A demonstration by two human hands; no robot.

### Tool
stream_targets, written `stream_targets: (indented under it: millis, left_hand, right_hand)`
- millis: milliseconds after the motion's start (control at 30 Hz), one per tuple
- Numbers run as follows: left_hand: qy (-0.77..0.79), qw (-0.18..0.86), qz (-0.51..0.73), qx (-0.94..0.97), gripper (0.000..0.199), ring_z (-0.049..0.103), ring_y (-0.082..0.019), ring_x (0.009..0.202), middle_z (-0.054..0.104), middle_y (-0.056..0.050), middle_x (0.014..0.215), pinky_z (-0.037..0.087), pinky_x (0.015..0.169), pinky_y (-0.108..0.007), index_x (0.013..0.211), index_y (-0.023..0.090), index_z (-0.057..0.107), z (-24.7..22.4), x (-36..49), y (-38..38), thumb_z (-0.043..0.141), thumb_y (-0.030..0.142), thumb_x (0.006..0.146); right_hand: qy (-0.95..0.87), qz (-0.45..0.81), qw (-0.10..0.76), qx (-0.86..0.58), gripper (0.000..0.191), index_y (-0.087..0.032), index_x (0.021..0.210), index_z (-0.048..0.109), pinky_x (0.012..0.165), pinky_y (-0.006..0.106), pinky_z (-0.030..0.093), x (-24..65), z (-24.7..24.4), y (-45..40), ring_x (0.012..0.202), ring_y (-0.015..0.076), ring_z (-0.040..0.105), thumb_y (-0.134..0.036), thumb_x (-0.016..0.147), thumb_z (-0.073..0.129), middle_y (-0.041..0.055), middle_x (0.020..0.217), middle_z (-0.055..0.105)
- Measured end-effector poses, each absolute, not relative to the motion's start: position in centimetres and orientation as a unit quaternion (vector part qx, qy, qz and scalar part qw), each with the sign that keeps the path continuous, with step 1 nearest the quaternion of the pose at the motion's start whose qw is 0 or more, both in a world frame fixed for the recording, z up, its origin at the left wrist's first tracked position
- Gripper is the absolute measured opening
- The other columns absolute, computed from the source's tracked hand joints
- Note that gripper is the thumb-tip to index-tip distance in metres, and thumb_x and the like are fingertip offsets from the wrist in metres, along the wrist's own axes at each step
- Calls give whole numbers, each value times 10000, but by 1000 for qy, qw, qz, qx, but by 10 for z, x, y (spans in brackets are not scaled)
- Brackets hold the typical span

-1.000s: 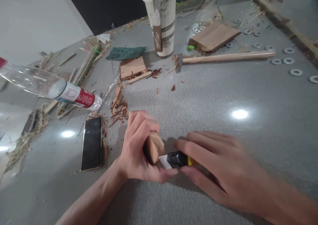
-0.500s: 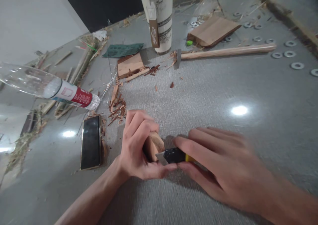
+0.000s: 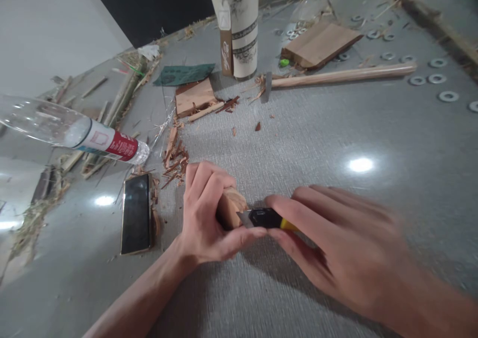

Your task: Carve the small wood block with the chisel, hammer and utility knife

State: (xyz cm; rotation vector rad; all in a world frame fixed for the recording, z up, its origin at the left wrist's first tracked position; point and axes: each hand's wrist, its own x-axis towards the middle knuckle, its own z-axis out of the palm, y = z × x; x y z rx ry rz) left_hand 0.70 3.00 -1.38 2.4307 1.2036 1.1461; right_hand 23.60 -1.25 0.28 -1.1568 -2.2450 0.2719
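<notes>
My left hand (image 3: 209,213) is closed around a small block of wood (image 3: 230,209), with the fingers over its far side and the thumb stretched along below it. In my right hand (image 3: 328,233) is a utility knife (image 3: 265,218) with a black front and a yellow body. Its short blade meets the block's right face, close to my left thumb tip. Most of the knife's body is hidden under my right fingers. Reddish wood shavings (image 3: 175,156) lie beyond my left hand.
A phone (image 3: 136,213) and a plastic bottle (image 3: 108,140) lie on the left. Farther back are a tumbler (image 3: 244,34), a hammer (image 3: 343,76), a wooden board (image 3: 321,44), a smaller wood piece (image 3: 194,97) and green sandpaper (image 3: 184,74). Several metal washers (image 3: 448,96) are scattered at right.
The knife and my right hand have moved slightly up and right, so the blade sits higher on the block. My left hand has shifted a little and still grips the block.
</notes>
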Motion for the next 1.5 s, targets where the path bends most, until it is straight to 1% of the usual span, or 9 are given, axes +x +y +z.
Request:
stream_targets:
  millis: [67,233,300,400,500,600,733,1333,1500]
  left_hand:
    - [410,95,385,821,557,525,-235,834,573,-29,871,409,757,-456,968,234,546,-13,8,29,572,790,967]
    - [409,87,422,805,425,498,-230,791,515,-13,809,387,754,-466,915,244,521,-12,9,24,553,650,1036]
    - [416,83,415,805,507,497,-233,791,521,-18,827,380,742,-463,910,248,517,-13,9,25,524,743,1020]
    - [433,81,412,798,674,507,-239,803,530,-26,859,379,727,-458,908,245,513,-15,9,28,525,919,906]
    - [433,80,419,794,714,506,-236,801,506,-18,849,379,730,-455,908,242,505,-16,10,30,516,955,875]
    - [426,71,419,799,684,498,-231,791,500,-11,836,384,739,-455,916,243,495,-15,13,30,507,927,905]
    - [411,61,410,812,647,510,-229,790,514,-3,812,400,738,-450,930,246,488,-13,14,29,552,890,914]
    - [388,95,386,831,557,518,-241,864,539,-32,900,400,763,-435,997,233,540,-15,6,29,562,789,970]
    - [396,85,400,822,424,514,-224,831,543,-9,847,398,787,-441,966,232,534,-12,8,24,623,645,997]
  right_hand:
    - [-845,98,298,-432,162,-208,1114,688,620,355,388,237,3,-12,659,162,627,-330,1119,583,5,825,717]
    - [-829,81,302,-463,145,-206,1123,697,589,334,399,243,4,-8,640,152,635,-326,1108,618,8,832,742]
    - [-823,74,305,-473,135,-210,1097,695,573,333,387,246,4,-6,631,152,626,-324,1103,623,12,830,747]
    - [-829,84,312,-456,132,-210,1076,683,590,335,396,247,3,-5,663,159,642,-325,1098,623,25,868,759]
    - [-844,116,308,-422,140,-208,1097,683,626,337,408,243,2,-5,675,159,632,-330,1103,615,7,841,724]
    - [-853,141,299,-404,161,-209,1118,692,628,338,390,240,0,-6,650,156,587,-342,1112,601,-22,779,661]
    - [-856,144,299,-397,163,-207,1122,699,632,337,377,240,-2,-7,649,154,561,-332,1115,595,-31,781,637]
    - [-861,152,288,-391,161,-206,1144,689,650,333,398,241,-1,-5,674,158,583,-313,1123,571,-31,818,659]
    - [-854,141,296,-405,165,-208,1118,678,640,323,403,241,-1,-7,661,138,589,-337,1132,577,-35,804,652]
